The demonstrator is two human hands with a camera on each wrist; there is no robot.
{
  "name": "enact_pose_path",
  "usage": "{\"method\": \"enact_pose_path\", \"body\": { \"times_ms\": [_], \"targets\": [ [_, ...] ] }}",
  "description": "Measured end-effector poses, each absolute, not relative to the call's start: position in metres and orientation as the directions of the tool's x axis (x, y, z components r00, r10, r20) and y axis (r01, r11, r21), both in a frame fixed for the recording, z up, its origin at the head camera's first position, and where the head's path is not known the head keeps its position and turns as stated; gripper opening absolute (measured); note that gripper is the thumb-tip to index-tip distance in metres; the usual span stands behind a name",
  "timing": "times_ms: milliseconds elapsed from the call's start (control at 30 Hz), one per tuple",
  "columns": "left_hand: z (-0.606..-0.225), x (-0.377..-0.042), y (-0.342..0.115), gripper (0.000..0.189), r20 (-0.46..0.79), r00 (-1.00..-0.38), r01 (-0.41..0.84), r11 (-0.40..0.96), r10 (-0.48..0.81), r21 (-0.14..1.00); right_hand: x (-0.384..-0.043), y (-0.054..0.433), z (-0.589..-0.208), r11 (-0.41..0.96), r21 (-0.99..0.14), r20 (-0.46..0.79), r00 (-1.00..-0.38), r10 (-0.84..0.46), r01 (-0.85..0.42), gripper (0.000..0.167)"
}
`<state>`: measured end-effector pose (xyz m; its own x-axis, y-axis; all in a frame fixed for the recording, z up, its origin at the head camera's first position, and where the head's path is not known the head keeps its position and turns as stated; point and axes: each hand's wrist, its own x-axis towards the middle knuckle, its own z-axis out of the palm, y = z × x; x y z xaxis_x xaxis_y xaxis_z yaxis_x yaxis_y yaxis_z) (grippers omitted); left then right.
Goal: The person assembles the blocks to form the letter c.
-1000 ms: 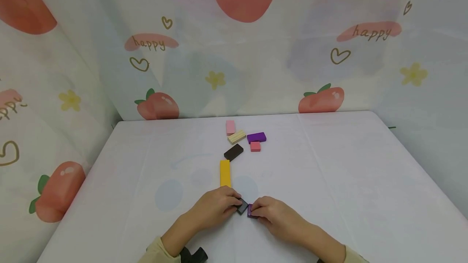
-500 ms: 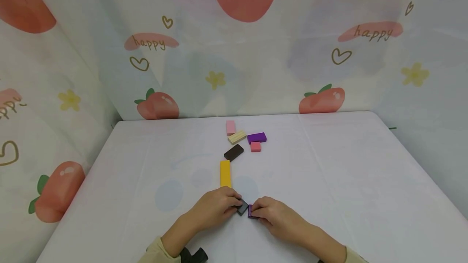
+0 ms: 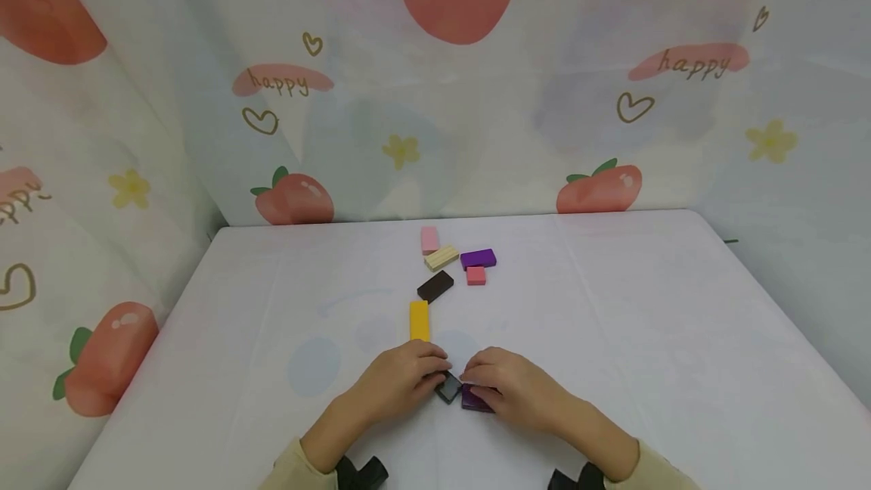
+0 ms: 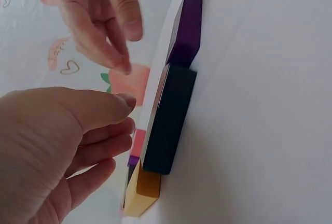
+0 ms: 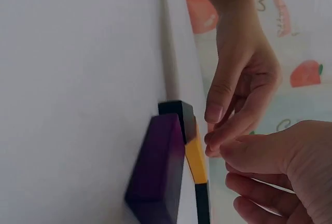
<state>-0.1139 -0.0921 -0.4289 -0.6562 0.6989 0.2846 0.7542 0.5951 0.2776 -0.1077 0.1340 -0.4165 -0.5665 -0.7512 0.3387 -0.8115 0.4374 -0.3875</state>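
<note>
My left hand (image 3: 401,380) hovers just over a dark grey block (image 3: 449,388) lying flat and angled on the white cloth. In the left wrist view a gap shows between its loose fingers and that block. A dark purple block (image 3: 478,400) touches the grey block's right end; the right wrist view shows its long side (image 5: 155,167). Above and beside it is my right hand (image 3: 520,390), fingers loosely bent and holding nothing. From behind the left hand, a yellow block (image 3: 419,320) runs away from me, its near end hidden in the head view.
Beyond the yellow block lie a dark brown block (image 3: 435,286), a cream block (image 3: 441,258), a pink block (image 3: 429,240), a purple block (image 3: 478,258) and a small coral block (image 3: 475,276). A patterned cloth wall (image 3: 476,172) rises behind the table.
Both hands gripped the blocks before; now they have let go and lifted slightly. The right hand has moved up and away, uncovering more of the dark purple block.
</note>
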Motion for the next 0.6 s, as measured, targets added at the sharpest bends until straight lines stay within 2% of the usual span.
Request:
{"method": "enact_pose_path", "body": {
  "times_ms": [233, 600],
  "targets": [
    [-0.424, -0.135, -0.094, 0.02, 0.285, -0.72, 0.694, 0.655, 0.633, 0.298, -0.143, 0.131, -0.403, 0.553, -0.367, 0.318, -0.66, -0.681, -0.748, 0.019],
    [-0.421, -0.165, -0.096, 0.025, 0.3, -0.781, 0.622, 0.72, 0.548, 0.307, -0.19, 0.139, -0.394, 0.633, -0.361, 0.317, -0.728, -0.608, -0.685, 0.027]
  ]
}}
